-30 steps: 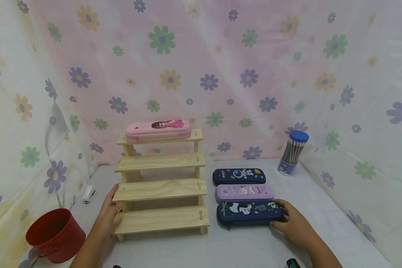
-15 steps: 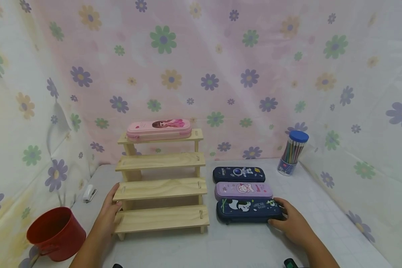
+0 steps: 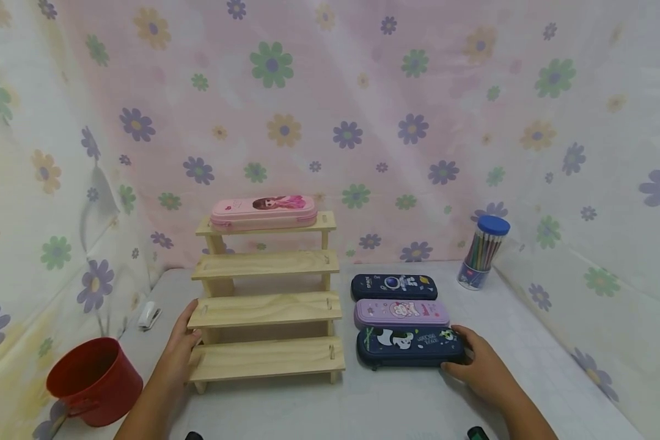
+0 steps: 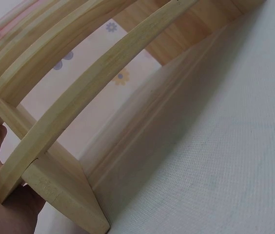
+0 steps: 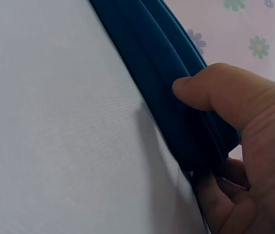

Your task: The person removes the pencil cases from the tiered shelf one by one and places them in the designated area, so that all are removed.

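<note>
My right hand (image 3: 481, 365) grips the near navy panda pencil case (image 3: 409, 346) by its right end; my left hand (image 3: 178, 351) holds the wooden step shelf's (image 3: 265, 311) left side, fingers curled.

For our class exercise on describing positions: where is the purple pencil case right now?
In the head view, the purple pencil case lies on the table right of the wooden stepped shelf, between the astronaut case behind and the panda case in front.
</note>
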Tool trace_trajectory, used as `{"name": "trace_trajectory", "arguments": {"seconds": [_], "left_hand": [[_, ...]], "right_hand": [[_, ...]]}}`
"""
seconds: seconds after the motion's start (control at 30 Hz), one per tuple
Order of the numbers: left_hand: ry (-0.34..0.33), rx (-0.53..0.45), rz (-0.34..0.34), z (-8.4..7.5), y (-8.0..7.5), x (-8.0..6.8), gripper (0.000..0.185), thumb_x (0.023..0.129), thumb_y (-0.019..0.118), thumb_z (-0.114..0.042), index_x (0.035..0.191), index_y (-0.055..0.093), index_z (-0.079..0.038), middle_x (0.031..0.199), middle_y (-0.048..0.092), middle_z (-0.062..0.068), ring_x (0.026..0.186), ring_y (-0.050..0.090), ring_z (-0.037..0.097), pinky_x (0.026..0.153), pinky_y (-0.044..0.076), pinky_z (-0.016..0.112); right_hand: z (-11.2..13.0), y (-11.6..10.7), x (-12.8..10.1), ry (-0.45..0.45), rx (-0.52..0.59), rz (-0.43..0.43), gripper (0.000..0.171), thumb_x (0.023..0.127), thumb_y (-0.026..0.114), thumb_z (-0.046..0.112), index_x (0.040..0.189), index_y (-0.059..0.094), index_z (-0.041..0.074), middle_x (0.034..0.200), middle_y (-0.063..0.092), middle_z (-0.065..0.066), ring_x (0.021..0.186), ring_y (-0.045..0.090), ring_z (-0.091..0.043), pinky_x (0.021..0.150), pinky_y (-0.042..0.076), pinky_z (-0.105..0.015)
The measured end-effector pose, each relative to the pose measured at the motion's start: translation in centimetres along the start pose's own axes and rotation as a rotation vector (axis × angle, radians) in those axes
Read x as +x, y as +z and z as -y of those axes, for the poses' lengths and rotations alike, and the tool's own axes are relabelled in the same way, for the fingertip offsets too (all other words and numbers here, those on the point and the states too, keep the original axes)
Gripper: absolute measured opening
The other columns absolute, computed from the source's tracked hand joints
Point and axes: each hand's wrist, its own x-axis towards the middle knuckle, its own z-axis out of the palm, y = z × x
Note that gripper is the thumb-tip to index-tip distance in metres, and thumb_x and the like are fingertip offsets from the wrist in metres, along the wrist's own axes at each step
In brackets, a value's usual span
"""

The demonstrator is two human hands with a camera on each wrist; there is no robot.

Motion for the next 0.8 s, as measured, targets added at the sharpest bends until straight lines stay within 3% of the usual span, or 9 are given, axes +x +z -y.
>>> {"name": "trace_trajectory", "arguments": {"seconds": [0.13, 0.27, 0.37, 0.43, 0.57, 0.8], "left_hand": [[0.001, -0.008, 0.009, 0.2, -0.3, -0.2, 0.070, 0.109, 0.025, -0.005, 0.170, -0.005, -0.024, 0.177, -0.007, 0.009, 0.162, -0.005, 0.038, 0.126, -0.003, 0.065], [-0.009, -0.009, 0.005, 0.2, -0.3, -0.2, 0.071, 0.109, 0.025, -0.005, 0.170, -0.006, -0.026, 0.177, -0.006, 0.007, 0.162, -0.005, 0.035, 0.127, -0.003, 0.063], [-0.009, -0.019, 0.001, 0.1, -0.1, 0.0, 0.071, 0.109, 0.026, -0.006, 0.170, -0.004, -0.026, 0.177, -0.006, 0.006, 0.163, -0.005, 0.033, 0.128, -0.003, 0.061], [0.009, -0.017, 0.002, 0.1, 0.0, 0.0, 0.070, 0.109, 0.026, -0.005, 0.170, -0.003, -0.025, 0.177, -0.006, 0.007, 0.163, -0.004, 0.034, 0.128, -0.003, 0.061], [0.041, -0.014, 0.016, 0.1, -0.1, 0.1, 0.070, 0.109, 0.026, -0.005, 0.170, -0.003, -0.023, 0.177, -0.005, 0.011, 0.162, -0.005, 0.037, 0.126, -0.003, 0.065], [0.024, -0.004, 0.009, 0.1, -0.1, 0.0, 0.071, 0.109, 0.027, -0.006, 0.170, -0.003, -0.025, 0.177, -0.007, 0.007, 0.162, -0.009, 0.035, 0.126, -0.007, 0.065]], "right_hand": [[0.3, 0.1, -0.4, -0.037, 0.000, -0.042, 0.100, 0.088, 0.081, 0.048, 0.162, 0.029, 0.006, 0.162, 0.033, -0.031, 0.148, 0.033, -0.054, 0.115, 0.034, -0.069], [1.8, 0.1, -0.9, -0.033, -0.006, -0.217, 0.073, 0.101, 0.065, 0.042, 0.156, 0.041, 0.001, 0.157, 0.039, -0.030, 0.144, 0.041, -0.051, 0.110, 0.044, -0.063], [3.5, 0.1, -1.4, -0.041, 0.009, -0.359, 0.056, 0.104, 0.059, 0.032, 0.150, 0.050, 0.001, 0.152, 0.046, -0.028, 0.139, 0.050, -0.047, 0.107, 0.049, -0.058], [4.8, 0.3, -1.6, -0.063, 0.023, -0.400, 0.050, 0.104, 0.058, 0.027, 0.147, 0.053, 0.000, 0.150, 0.048, -0.028, 0.137, 0.053, -0.046, 0.106, 0.050, -0.057], [7.5, 1.0, -1.6, -0.147, 0.042, -0.383, 0.047, 0.103, 0.058, 0.022, 0.144, 0.055, -0.001, 0.147, 0.052, -0.023, 0.138, 0.053, -0.043, 0.107, 0.050, -0.054], [11.8, 2.0, -0.2, -0.334, 0.067, -0.352, 0.042, 0.103, 0.061, 0.021, 0.140, 0.058, 0.001, 0.139, 0.059, -0.017, 0.133, 0.058, -0.037, 0.104, 0.052, -0.049]]}}
